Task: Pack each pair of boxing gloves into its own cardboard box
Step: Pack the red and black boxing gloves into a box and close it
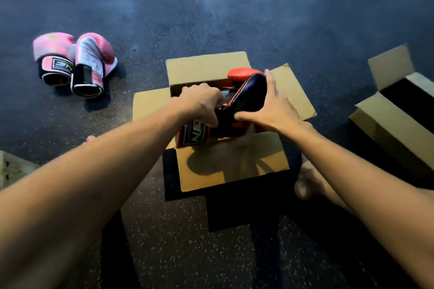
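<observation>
An open cardboard box (206,67) stands on the floor in front of me with its flaps spread. A red and black boxing glove (249,91) lies tilted across the box opening, with its cuff toward me. My left hand (199,103) grips the glove near its cuff. My right hand (270,103) holds the black padded side, thumb underneath and fingers stretched along it. A second red glove (242,72) shows behind it inside the box. A pink and white pair of gloves (75,63) lies on the floor at the far left.
A second open cardboard box (394,124) sits at the right edge. The corner of a pale box or board (11,166) shows at the lower left. My bare foot (305,180) rests right of the middle box. The floor is dark speckled rubber.
</observation>
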